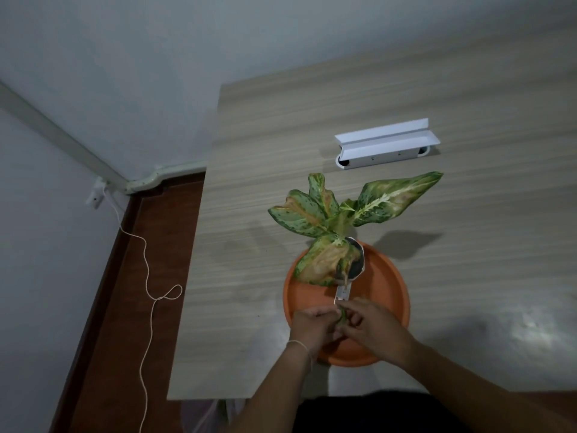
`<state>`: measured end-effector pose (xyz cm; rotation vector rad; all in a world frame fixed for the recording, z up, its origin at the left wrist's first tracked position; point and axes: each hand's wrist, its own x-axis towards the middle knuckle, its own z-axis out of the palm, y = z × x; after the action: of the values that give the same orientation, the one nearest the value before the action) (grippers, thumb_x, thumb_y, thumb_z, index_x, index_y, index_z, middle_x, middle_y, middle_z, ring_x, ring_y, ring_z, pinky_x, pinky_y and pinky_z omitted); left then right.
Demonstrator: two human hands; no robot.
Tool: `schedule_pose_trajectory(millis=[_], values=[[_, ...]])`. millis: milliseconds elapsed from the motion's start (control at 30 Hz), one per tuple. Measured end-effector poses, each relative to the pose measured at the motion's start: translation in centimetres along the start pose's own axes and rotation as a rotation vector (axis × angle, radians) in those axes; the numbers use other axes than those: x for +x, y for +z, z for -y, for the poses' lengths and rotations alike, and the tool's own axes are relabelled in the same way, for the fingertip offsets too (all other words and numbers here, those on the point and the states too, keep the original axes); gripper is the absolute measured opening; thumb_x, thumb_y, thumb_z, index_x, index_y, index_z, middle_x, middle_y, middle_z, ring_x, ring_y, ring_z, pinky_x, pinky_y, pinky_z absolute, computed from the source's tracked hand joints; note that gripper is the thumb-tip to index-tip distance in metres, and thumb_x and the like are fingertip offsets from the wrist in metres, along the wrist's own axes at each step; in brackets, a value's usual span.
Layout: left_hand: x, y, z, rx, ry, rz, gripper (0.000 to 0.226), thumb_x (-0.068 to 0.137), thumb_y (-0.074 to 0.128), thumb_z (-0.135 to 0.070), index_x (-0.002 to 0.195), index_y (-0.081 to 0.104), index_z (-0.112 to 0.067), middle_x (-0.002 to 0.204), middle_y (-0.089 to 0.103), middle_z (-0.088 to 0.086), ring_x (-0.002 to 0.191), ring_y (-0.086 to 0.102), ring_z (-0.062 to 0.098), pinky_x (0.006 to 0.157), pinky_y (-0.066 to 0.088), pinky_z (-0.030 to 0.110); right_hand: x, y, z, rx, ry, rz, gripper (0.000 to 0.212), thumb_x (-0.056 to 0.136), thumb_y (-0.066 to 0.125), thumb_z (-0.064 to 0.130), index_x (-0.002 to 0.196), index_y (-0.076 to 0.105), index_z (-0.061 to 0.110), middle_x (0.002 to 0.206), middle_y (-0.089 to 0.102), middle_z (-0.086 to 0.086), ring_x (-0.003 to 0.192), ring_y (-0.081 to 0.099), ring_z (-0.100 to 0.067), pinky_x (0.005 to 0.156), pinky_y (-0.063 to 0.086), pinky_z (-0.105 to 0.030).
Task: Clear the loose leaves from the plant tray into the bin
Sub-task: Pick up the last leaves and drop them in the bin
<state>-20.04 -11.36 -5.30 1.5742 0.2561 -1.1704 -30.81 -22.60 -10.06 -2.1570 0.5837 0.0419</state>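
A round orange plant tray (387, 285) lies on the wooden table near its front edge. A plant (337, 214) with speckled green and yellowed leaves rises over the tray's far side, its base in a small dark pot (356, 264). A thin green stem (343, 317) runs toward me over the tray. My left hand (312, 329) and my right hand (371, 326) meet over the tray's near part, fingers pinched on that stem. A pale tag sits just above my fingers.
A white bracket-like fixture (387, 143) lies on the table beyond the plant. The table's left edge drops to a red-brown floor, where a white cord (146, 276) trails from a wall socket. Something pale and translucent (203, 414) shows under the table's front edge.
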Motion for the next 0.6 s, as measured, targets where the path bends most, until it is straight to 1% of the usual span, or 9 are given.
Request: schedule_pose_trajectory(millis=[133,200,267,367,400,467,500,567,600], values=[[-0.1,-0.1,0.7,-0.019,-0.016,0.012,0.008,0.082,0.070,-0.006,0.082,0.078,-0.006,0.087,0.074,0.022,0.079,0.069,0.028,0.068,0.060,0.032,-0.7,0.4,-0.2,-0.120,-0.096,-0.051,0.055,0.078,0.055,0.057,0.132,0.054,0.044,0.096,0.053,0.031,0.090,0.053,0.006,0.079,0.046,-0.016],[-0.1,-0.2,1.0,-0.053,-0.041,0.021,0.008,0.083,0.069,-0.004,0.084,0.077,-0.003,0.089,0.074,0.025,0.080,0.072,0.031,0.068,0.062,0.034,-0.9,0.3,-0.4,-0.077,-0.098,-0.099,0.045,0.082,0.054,0.053,0.125,0.062,0.042,0.088,0.050,0.033,0.086,0.053,0.006,0.074,0.043,-0.013],[-0.3,-0.1,1.2,-0.108,-0.091,0.034,0.011,0.084,0.067,-0.003,0.090,0.074,0.004,0.094,0.073,0.030,0.085,0.073,0.036,0.078,0.062,0.042,-0.8,0.1,-0.9,-0.059,-0.101,-0.124,0.032,0.085,0.058,0.045,0.115,0.068,0.042,0.081,0.050,0.036,0.078,0.052,0.007,0.067,0.038,-0.008],[-0.4,-0.3,1.2,-0.143,-0.102,0.045,0.022,0.084,0.066,-0.007,0.099,0.068,0.009,0.095,0.074,0.027,0.091,0.073,0.035,0.089,0.058,0.045,-0.3,0.0,-1.4,-0.018,-0.084,-0.112,0.021,0.082,0.066,0.035,0.102,0.073,0.040,0.084,0.057,0.042,0.074,0.055,0.013,0.065,0.036,-0.003],[-0.4,-0.5,1.1,-0.147,-0.091,0.043,0.023,0.085,0.066,-0.009,0.100,0.068,0.009,0.095,0.075,0.025,0.091,0.074,0.033,0.087,0.059,0.043,-0.2,-0.1,-1.4,0.041,-0.036,-0.109,0.019,0.081,0.067,0.038,0.098,0.073,0.043,0.086,0.060,0.042,0.075,0.059,0.013,0.065,0.038,-0.003],[-0.4,-1.1,1.0,-0.185,-0.071,0.020,0.023,0.086,0.067,-0.010,0.101,0.067,0.007,0.097,0.076,0.024,0.092,0.074,0.033,0.080,0.062,0.040,0.1,-0.3,-1.6,0.263,0.153,-0.128,0.017,0.076,0.064,0.050,0.090,0.074,0.048,0.083,0.070,0.033,0.073,0.067,0.006,0.066,0.047,-0.007],[-0.4,-1.4,1.0,-0.211,-0.061,0.005,0.024,0.085,0.067,-0.010,0.103,0.066,0.007,0.097,0.076,0.023,0.092,0.074,0.034,0.078,0.062,0.040,0.3,-0.4,-2.0,0.395,0.272,-0.145,0.018,0.075,0.064,0.054,0.088,0.075,0.047,0.080,0.075,0.024,0.070,0.071,0.000,0.065,0.055,-0.017],[-0.4,-1.8,0.9,-0.249,-0.046,-0.024,0.027,0.085,0.069,-0.009,0.105,0.065,0.008,0.098,0.075,0.024,0.091,0.074,0.036,0.074,0.063,0.039,0.6,-0.8,-2.8,0.596,0.447,-0.198,0.015,0.081,0.069,0.048,0.087,0.078,0.037,0.077,0.078,0.010,0.066,0.075,-0.011,0.062,0.063,-0.034],[-0.4,-2.0,0.8,-0.258,-0.042,-0.035,0.028,0.084,0.069,-0.008,0.106,0.065,0.009,0.098,0.075,0.025,0.091,0.074,0.037,0.073,0.063,0.038,0.6,-1.0,-3.0,0.669,0.494,-0.226,0.013,0.084,0.072,0.040,0.089,0.078,0.030,0.077,0.079,0.007,0.067,0.076,-0.014,0.061,0.063,-0.036]])
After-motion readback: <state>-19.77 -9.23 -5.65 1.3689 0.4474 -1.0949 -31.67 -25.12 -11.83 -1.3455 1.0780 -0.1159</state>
